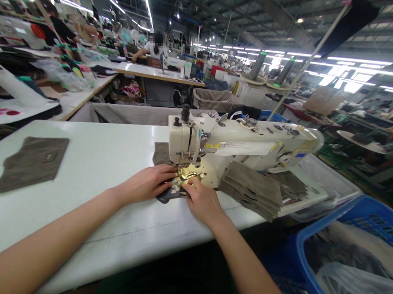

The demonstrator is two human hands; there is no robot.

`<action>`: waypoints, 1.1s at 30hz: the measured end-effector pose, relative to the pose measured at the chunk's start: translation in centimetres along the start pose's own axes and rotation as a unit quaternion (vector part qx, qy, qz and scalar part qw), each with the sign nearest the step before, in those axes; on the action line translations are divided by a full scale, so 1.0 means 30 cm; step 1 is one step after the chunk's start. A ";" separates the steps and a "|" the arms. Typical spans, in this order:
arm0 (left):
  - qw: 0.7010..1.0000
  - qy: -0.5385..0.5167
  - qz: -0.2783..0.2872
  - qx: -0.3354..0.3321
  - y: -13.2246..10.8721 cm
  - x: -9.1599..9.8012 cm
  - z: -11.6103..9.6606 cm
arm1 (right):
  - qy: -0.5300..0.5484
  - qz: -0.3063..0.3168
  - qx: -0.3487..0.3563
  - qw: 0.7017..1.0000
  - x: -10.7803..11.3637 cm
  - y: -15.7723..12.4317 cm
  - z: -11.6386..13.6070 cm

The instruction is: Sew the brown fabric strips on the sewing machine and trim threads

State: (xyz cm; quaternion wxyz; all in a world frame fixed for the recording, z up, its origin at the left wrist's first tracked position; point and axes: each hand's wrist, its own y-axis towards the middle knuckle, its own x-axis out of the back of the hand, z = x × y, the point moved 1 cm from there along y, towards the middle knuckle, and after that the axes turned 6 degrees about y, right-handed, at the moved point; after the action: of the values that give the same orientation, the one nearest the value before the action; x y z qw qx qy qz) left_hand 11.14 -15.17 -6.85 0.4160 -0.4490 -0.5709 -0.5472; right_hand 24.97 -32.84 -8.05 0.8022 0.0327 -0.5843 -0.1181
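Observation:
A cream sewing machine (249,139) stands across the white table, its needle area over a brass-coloured plate (191,172). Beside the needle, from the left, my left hand (150,182) rests with its fingers stretched out and their tips at the plate's edge. My right hand (204,202) sits just in front of the plate, thumb and forefinger pinched together; what is between them is too small to make out. Under the fingertips lies a dark, patchy surface (169,196). Behind the machine head shows part of an olive-brown fabric piece (161,154).
One olive-brown fabric panel (34,162) with a small tab lies at the table's left. A stack of similar panels (252,189) sits right of the needle. At lower right stands a blue basket (314,230) holding plastic bags. Across the aisle a person (154,48) sits at another machine.

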 end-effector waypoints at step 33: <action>0.992 0.024 -0.007 0.125 -0.170 0.016 0.110 | -0.088 -0.599 -0.070 0.792 0.323 -0.332 -0.196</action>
State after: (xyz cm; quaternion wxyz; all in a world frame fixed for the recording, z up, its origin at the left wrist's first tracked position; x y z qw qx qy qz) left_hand 6.14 -11.84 -7.84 0.4789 -0.3761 -0.6278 -0.4849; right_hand 31.84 -45.20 -2.80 0.5156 0.3098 -0.5060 -0.6181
